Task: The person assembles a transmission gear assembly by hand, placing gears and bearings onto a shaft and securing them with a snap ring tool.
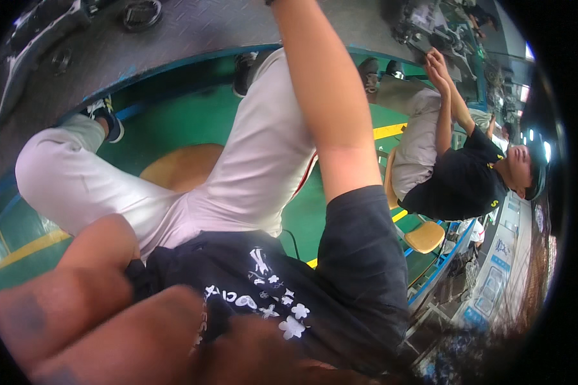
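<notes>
My left hand [90,308] looms very large and blurred at the lower left, close to the camera. Its bent fingers press together, and whatever they grip, if anything, is hidden. From a dark sleeve, my right forearm [327,96] stretches up over my thigh to the workbench [218,25]. The top edge of the picture cuts it off near the wrist, so the right hand is out of sight. Left of that arm, a dark ring-shaped part [141,14] lies on the grey bench top. Farther left is a long metal part [11,80].
I sit at the bench on a round wooden seat [180,165]. On the right, a seated co-worker [456,173] in a dark shirt reaches both hands to machine parts [424,25] on the bench. Another wooden stool [424,237] stands behind. Yellow lines mark the green floor [180,122].
</notes>
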A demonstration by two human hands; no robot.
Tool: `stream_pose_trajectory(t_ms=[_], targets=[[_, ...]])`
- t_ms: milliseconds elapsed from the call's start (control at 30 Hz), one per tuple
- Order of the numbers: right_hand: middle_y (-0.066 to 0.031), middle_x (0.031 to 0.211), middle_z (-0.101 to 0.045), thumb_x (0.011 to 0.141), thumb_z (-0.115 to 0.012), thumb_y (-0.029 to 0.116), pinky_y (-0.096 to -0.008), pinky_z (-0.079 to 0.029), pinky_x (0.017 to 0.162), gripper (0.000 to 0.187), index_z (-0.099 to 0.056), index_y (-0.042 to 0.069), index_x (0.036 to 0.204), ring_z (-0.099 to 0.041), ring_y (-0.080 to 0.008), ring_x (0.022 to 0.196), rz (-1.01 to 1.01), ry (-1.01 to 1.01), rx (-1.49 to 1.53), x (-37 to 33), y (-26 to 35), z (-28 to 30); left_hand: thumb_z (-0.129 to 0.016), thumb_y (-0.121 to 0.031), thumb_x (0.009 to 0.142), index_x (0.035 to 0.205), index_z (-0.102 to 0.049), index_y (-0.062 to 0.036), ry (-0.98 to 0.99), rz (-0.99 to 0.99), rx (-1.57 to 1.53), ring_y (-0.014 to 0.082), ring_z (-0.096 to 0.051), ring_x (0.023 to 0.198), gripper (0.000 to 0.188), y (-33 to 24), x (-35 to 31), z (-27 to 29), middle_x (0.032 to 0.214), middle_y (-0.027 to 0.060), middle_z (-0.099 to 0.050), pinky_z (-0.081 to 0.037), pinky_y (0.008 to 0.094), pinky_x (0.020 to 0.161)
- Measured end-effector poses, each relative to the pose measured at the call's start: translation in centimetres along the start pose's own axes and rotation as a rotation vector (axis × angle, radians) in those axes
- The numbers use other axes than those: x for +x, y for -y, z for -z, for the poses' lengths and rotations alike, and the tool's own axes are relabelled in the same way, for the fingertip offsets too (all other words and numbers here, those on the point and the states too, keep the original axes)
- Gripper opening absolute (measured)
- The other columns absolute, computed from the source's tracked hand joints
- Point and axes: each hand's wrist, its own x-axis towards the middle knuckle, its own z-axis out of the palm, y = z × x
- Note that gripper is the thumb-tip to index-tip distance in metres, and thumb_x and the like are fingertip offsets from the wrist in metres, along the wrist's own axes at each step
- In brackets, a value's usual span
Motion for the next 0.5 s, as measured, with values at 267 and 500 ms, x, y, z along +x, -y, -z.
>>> stream_pose_trajectory(t_ms=[267,500], targets=[[-0.0087,0.067,-0.065,0.108,-0.058,0.04,-0.04,-0.048,0.065,0.054,-0.067,0.0,0.074,-0.057,-0.0185,0.065,0.039,-0.007,-0.056,-0.3,-0.6,0.0,-0.066,-0.03,0.098,0.107,-0.073,-0.0086,-0.078,-0.095,-0.014,0.0264,-0.073,0.076,0.024,-1.1,2.6,-1.7,0.084,0.0095,-0.072,-0.057,0.0404,0.071],[-0.0082,0.066,-0.063,0.109,-0.058,0.042,-0.0378,-0.047,0.064,0.055,-0.067,0.001,0.074,-0.057,-0.0179,0.064,-0.056,-0.023,-0.071,-0.5,-0.4,0.5,-0.066,-0.026,0.097,0.11,-0.072,-0.0071,-0.148,-0.179,-0.043,0.0277,-0.072,0.075,0.023,-1.3,2.8,-1.2,0.081,0.0103,-0.07,-0.056,0.0409,0.068]])
